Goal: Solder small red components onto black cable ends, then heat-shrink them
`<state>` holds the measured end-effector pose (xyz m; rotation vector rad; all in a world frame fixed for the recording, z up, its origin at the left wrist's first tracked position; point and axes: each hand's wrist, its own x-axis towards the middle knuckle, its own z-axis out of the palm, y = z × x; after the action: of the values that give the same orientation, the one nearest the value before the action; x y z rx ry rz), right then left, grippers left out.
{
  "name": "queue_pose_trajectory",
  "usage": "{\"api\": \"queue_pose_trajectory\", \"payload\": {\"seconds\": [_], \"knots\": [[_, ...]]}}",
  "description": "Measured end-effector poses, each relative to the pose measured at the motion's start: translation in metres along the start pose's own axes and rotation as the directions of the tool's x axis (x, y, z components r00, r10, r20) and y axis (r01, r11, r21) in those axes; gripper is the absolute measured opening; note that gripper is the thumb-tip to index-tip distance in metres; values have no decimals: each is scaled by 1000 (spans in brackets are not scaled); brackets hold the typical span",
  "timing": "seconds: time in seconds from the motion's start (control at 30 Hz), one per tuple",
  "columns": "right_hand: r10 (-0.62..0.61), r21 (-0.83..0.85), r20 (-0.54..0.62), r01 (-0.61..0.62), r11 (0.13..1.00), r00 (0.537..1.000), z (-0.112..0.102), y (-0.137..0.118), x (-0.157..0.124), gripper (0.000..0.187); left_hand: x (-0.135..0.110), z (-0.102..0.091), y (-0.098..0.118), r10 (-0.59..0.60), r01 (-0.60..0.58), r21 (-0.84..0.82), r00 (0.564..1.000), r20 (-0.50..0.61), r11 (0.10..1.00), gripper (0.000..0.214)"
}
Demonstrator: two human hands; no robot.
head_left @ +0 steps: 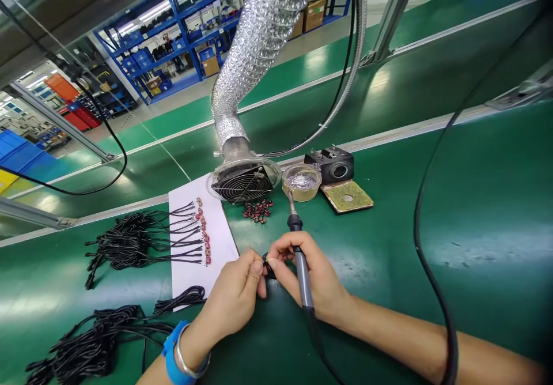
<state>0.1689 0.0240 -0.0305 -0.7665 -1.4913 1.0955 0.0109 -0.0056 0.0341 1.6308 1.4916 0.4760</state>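
Near the middle of the bench, my left hand (235, 293) is closed, thumb and forefinger pinching a thin black cable (269, 268) that is mostly covered by fingers. My right hand (317, 272) holds a soldering iron (303, 275) with a grey grip, while its thumb and fingertip meet the same cable. The iron's tip points away from me, at the near rim of a round dish (301, 192) with silvery material in it. Beyond my fingers lies a pile of small red-and-black parts (258, 212).
A fume extractor (244, 184) hangs from a foil duct (259, 45). Right of the dish are a black iron stand (334, 165) and a yellowish sponge (348, 196). Black cables (125, 238) with reddish parts at their ends lie across white paper (185, 189). More cables (86, 342) sit nearer me.
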Motion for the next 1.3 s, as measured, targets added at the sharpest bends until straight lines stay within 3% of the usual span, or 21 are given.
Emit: {"api": "queue_pose_trajectory", "payload": {"seconds": [0.1,0.2,0.6,0.83,0.93,1.1,1.3], "knots": [[-17,25,30,16,1000,999,1,1,-1,17,0,3,-9,-26,25,-140,1000,-10,990,37],[-15,43,71,12,999,997,0,2,0,19,-2,5,-15,-34,29,-163,999,-30,986,37],[23,53,122,-30,998,992,-5,-1,2,25,-7,6,-11,4,-4,-1,997,-74,1000,26],[113,63,151,-123,990,982,-4,-6,5,27,-14,14,-13,23,1,166,990,-141,986,19],[104,30,102,-107,994,989,2,-5,-1,21,-17,16,-12,-4,7,28,995,-103,1000,21],[-14,-85,-49,10,996,999,15,2,-12,16,-16,23,-19,-73,47,-281,994,-82,958,29],[60,-81,-51,-64,995,997,16,1,-16,15,-14,27,-23,-119,85,-352,990,-77,932,31]]}}
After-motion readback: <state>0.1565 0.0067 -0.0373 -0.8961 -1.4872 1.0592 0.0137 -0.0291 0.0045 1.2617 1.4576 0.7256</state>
